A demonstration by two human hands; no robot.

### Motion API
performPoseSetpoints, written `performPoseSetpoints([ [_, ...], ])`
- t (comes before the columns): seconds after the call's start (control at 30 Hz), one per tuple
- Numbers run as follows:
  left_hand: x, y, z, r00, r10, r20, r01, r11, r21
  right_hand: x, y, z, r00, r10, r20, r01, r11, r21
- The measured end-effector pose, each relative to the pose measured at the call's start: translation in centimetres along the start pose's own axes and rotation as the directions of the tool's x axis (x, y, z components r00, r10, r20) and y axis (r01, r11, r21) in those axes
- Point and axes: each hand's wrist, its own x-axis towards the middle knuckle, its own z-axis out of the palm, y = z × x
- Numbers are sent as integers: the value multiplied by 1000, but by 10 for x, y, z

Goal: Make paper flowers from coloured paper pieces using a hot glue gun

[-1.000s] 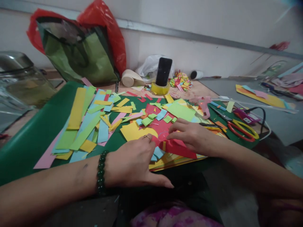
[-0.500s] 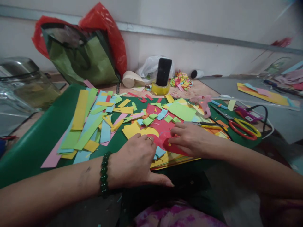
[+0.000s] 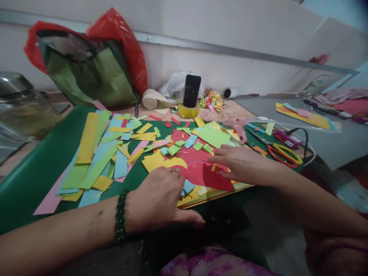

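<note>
My left hand [image 3: 156, 199], with a ring and a green bead bracelet [image 3: 120, 216], rests on the near left of a pile of coloured paper. Its thumb sticks out to the side; the fingertips lie over yellow paper [image 3: 156, 161], nothing visibly gripped. My right hand [image 3: 240, 163] lies palm down with fingers stretched over the right part of red paper [image 3: 198, 174], casting a shadow there. A small yellow scrap [image 3: 213, 167] lies by its fingers. Short folded green strips [image 3: 176, 147] and blue strips [image 3: 190, 141] lie on the red paper.
Cut paper strips [image 3: 99, 165] cover the green mat's left side. A pink glue gun [image 3: 240, 130], scissors [image 3: 283, 153] and a purple device [image 3: 284, 138] lie to the right. Behind stand a phone [image 3: 192, 91] on yellow tape [image 3: 188, 111], a green bag [image 3: 92, 76] and a glass jar [image 3: 23, 107].
My right hand has slid right and slightly away over the red paper, uncovering more of it and hiding the yellow-and-black tool beside it. My left hand stays about in place; the view has shifted.
</note>
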Motion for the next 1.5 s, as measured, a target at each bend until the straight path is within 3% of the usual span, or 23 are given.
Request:
performPoseSetpoints([
  [0.07,0,0,1,1000,0,-16,0,1000,1,6,-1,5,997,-22,71,22,1000,-6],
  [0.17,0,1,1,999,-1,-39,0,1000,-1,7,-4,11,998,-34,62,37,998,-51],
  [0.3,0,1,0,1000,-5,-27,5,1000,-7,-25,-2,9,1000,14,-3,-14,999,45],
  [0.47,0,1,0,1000,-13,22,13,1000,11,-59,8,-3,970,242,35,-244,961,133],
  [0.6,-1,1,2,1000,-13,2,13,1000,25,-33,10,0,925,380,11,-379,922,76],
  [0.77,-2,2,4,999,-1,-44,2,1000,18,4,10,12,953,293,79,-291,956,-29],
  [0.87,-1,2,4,999,0,-39,1,1000,21,8,12,15,971,210,116,-212,977,3],
  [1.03,-1,3,2,1000,-9,-12,10,1000,28,4,17,22,969,225,106,-217,973,-83],
  [1.17,-1,4,0,1000,-10,23,9,999,40,-9,17,26,959,266,99,-260,963,-73],
  [1.33,-1,4,2,1000,-7,5,7,997,79,-45,14,22,956,268,121,-282,952,117],
  [1.4,-2,4,4,1000,-12,6,11,998,69,-60,13,20,941,278,195,-309,939,153],
  [1.5,-1,3,4,1000,-23,18,22,999,34,-79,9,21,870,289,400,-376,913,159],
])
